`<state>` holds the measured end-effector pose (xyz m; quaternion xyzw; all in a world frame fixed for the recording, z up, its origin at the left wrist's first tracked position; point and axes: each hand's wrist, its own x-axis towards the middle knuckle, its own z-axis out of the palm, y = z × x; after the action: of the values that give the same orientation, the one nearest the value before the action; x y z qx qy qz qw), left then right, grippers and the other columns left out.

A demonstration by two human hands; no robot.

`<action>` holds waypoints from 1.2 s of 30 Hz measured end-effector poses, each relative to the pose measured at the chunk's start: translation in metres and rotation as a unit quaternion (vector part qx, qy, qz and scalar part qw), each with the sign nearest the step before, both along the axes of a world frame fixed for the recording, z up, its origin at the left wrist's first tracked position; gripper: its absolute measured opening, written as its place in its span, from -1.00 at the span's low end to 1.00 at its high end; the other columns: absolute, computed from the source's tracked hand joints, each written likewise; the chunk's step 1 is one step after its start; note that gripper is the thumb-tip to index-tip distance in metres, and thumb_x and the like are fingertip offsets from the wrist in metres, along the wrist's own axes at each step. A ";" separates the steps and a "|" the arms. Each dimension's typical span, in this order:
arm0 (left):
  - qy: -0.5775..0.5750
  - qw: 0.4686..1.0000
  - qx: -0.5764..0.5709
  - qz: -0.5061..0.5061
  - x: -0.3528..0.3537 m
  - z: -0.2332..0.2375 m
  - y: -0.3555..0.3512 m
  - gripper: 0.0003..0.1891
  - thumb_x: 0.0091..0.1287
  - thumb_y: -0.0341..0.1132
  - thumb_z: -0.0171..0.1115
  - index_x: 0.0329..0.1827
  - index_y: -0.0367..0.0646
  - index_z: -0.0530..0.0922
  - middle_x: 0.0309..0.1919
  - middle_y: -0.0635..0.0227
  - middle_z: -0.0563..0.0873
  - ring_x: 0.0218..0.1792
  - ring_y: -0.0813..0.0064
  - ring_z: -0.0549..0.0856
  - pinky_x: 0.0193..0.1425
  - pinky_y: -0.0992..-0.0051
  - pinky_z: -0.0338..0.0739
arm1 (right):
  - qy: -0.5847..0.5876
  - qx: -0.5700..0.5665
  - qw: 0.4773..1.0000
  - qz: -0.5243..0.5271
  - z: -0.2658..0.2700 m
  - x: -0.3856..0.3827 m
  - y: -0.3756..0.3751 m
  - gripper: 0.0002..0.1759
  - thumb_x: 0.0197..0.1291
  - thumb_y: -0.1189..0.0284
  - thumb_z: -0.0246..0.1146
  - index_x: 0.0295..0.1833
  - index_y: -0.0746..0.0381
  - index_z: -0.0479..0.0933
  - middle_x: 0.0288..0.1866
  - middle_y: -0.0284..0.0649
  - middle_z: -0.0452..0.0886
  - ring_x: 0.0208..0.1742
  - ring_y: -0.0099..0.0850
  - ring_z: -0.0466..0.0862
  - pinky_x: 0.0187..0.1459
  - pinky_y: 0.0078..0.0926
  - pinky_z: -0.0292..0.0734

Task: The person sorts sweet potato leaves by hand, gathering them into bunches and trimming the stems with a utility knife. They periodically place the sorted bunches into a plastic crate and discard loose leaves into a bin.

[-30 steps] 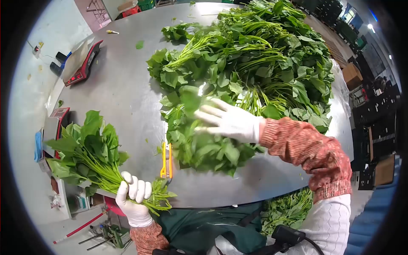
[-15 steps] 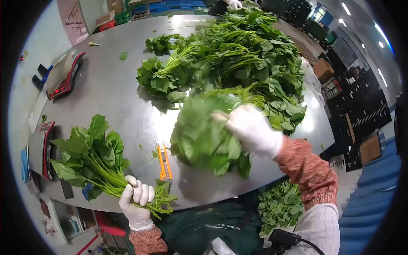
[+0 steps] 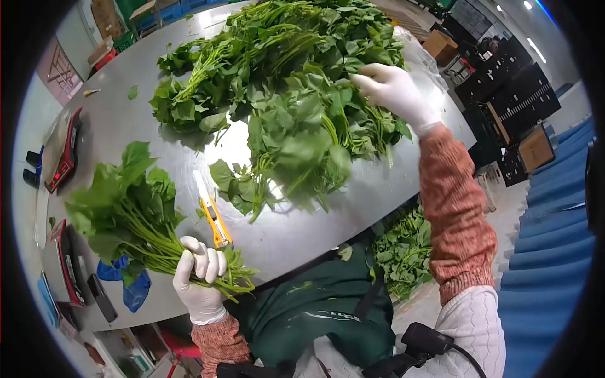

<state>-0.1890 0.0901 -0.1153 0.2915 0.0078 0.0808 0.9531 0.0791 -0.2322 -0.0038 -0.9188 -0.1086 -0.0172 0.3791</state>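
My left hand point(image 3: 200, 277), in a white glove, is closed around the stems of a bunch of leafy greens point(image 3: 135, 220). Its leaves fan out to the upper left, and the cut ends stick out to the right. At the right side of a large heap of greens point(image 3: 277, 44), my gloved right hand point(image 3: 392, 93) has its fingers apart, with the tips at the leaves. Loose greens point(image 3: 296, 145) lie in front of the heap, partly blurred. A yellow utility knife point(image 3: 215, 222) rests on the metal table point(image 3: 151, 120) between the bunch and those greens.
Two red scales point(image 3: 65, 160) stand along the table's left side. Near them are a blue cloth point(image 3: 135, 291) and a dark phone-like object point(image 3: 102, 298). Below the table edge, more greens point(image 3: 403, 252) lie at my right. Dark crates point(image 3: 520, 88) are stacked at the far right.
My right hand has moved up and right, away from the greens it was sweeping over, which are now spread in front of the heap. My left hand still holds its bunch. The view has shifted.
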 end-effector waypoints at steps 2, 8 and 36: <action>0.006 1.000 -0.003 0.002 0.004 0.000 -0.002 -0.86 0.51 -0.30 -0.03 -0.12 -0.18 0.42 -0.64 0.61 0.23 -0.67 0.71 0.21 -0.46 0.55 0.19 | -0.080 0.049 0.995 -0.022 -0.027 -0.021 -0.040 -0.70 0.27 0.31 0.26 -0.12 0.35 0.65 -0.39 -0.26 0.71 -0.42 -0.60 0.66 -0.36 -0.61 0.54; 0.034 0.999 0.018 0.012 0.015 0.013 -0.020 -0.88 0.48 -0.31 0.02 -0.16 -0.16 0.42 -0.63 0.61 0.23 -0.65 0.71 0.20 -0.44 0.56 0.16 | 0.073 0.187 0.979 0.031 -0.087 -0.131 -0.012 -0.81 0.26 0.45 0.22 -0.14 0.36 0.63 -0.42 -0.28 0.68 -0.48 -0.61 0.62 -0.38 -0.63 0.53; 0.098 0.994 0.043 -0.006 0.044 0.019 -0.075 -0.93 0.43 -0.38 0.14 -0.27 -0.11 0.51 -0.63 0.60 0.20 -0.61 0.63 0.19 -0.39 0.49 0.16 | 0.037 0.337 0.940 -0.045 -0.118 -0.153 0.047 -0.70 0.43 0.39 -0.01 0.10 0.40 0.30 -0.51 -0.17 0.48 -0.54 -0.41 0.53 -0.42 -0.44 0.47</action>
<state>-0.1449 0.0148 -0.0962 0.3384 0.0961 0.0467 0.9349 -0.0744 -0.1853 -0.1215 -0.7414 -0.0411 -0.0352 0.6688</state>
